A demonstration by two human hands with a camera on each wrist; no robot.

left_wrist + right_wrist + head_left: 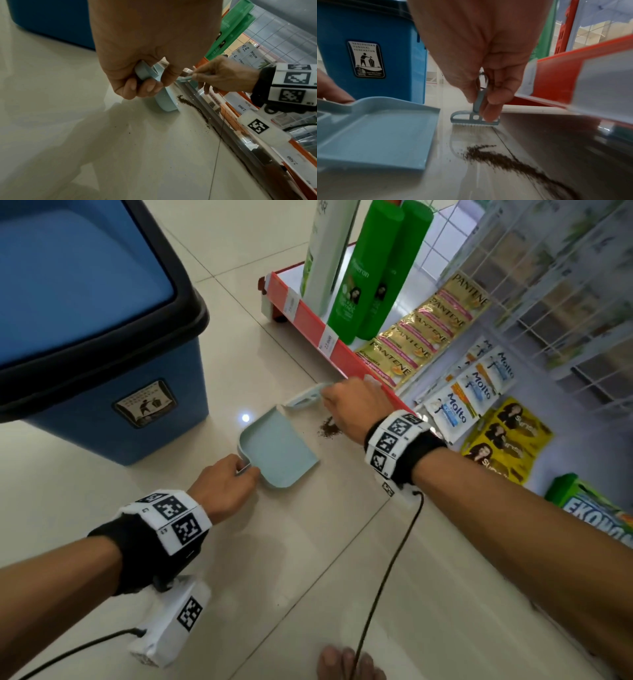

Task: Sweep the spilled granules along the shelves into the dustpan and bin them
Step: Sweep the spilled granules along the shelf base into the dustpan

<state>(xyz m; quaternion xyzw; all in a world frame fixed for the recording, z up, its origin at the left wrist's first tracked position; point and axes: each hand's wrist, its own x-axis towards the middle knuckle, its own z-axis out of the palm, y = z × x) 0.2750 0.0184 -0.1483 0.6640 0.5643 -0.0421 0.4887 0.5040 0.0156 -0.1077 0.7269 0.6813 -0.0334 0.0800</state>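
Left hand (226,486) gripping dustpan (279,450) handle; right hand (356,409) pinching brush (475,119). Granules (505,159) strewn on floor along shelf (329,337) edge, beside pan. Bin (102,337) close behind.

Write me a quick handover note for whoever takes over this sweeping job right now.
Left hand grips the dustpan handle; pan sits flat on the floor, empty.
Right hand pinches the small brush, bristles on the floor just past the granules.
Granules lie in a line along the shelf base, beside the pan's open edge.
Done: tools in place.
Left: sweep everything in, tip into the blue bin.
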